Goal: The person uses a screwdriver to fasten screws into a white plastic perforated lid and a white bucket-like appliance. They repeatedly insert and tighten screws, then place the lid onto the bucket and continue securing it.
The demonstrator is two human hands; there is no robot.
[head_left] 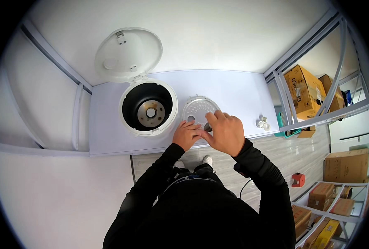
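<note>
A white rice cooker point(174, 108) stands on the pale table, its lid point(140, 54) raised and leaning back. The inner pot is out, so the dark well and the round metal heating plate point(146, 113) show. To its right lies a light-coloured round perforated plate point(197, 108) with one larger hole. My left hand point(187, 133) lies at the plate's near left edge, fingers stretched out and touching it. Over its near right side, my right hand point(226, 132) is closed around a dark grey piece, mostly hidden by the fingers. Both hands almost meet at the fingertips.
Several small white round pieces point(263, 123) sit at the table's right end. Beyond it are a metal frame point(284, 97), cardboard boxes point(302, 89) and a teal basket point(291, 133). A red stool point(298, 179) stands on the floor, near shelves with more boxes point(321, 196).
</note>
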